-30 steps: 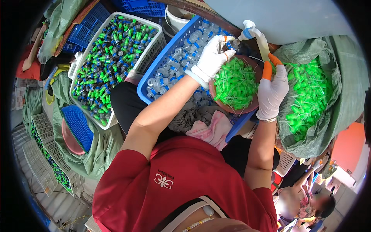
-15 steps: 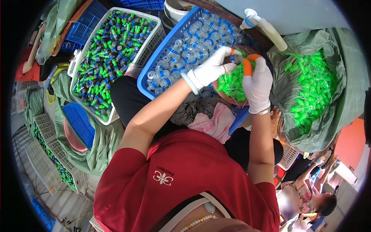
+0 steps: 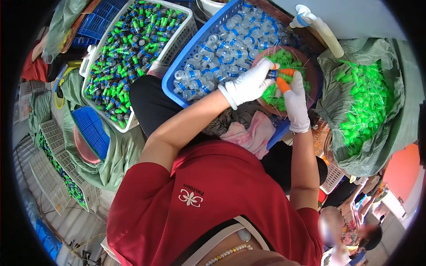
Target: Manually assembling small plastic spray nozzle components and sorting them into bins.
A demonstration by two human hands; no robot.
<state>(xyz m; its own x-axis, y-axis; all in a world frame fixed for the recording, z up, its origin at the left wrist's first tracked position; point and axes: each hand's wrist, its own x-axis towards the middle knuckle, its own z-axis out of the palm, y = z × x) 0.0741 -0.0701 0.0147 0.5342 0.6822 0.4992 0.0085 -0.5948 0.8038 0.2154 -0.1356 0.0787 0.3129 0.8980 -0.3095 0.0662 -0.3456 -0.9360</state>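
My left hand [image 3: 252, 83], in a white glove, is closed around a small bottle [image 3: 273, 73] with a blue band. Facing it, my right hand [image 3: 296, 104] wears a white glove with orange covers on thumb and forefinger. Those two fingertips come together at the bottle's end; what sits between them is too small to make out. Both hands are over a reddish round basin [image 3: 313, 91] of bright green caps with thin clear stems [image 3: 282, 57]. Beside it, a blue crate [image 3: 171, 73] holds many clear small bottles with blue bands [image 3: 230, 55].
At left stands a white basket [image 3: 84, 84] full of dark little bottles with green caps. A green woven sack [image 3: 328, 75] at right holds more green caps. A pale tube-shaped object [image 3: 326, 37] leans at the back. Cloths [image 3: 250, 133] lie near my lap. People sit at lower right.
Both hands have come closer together over the basin, and the right fingertips now meet the bottle's end. The whole view has shifted slightly.
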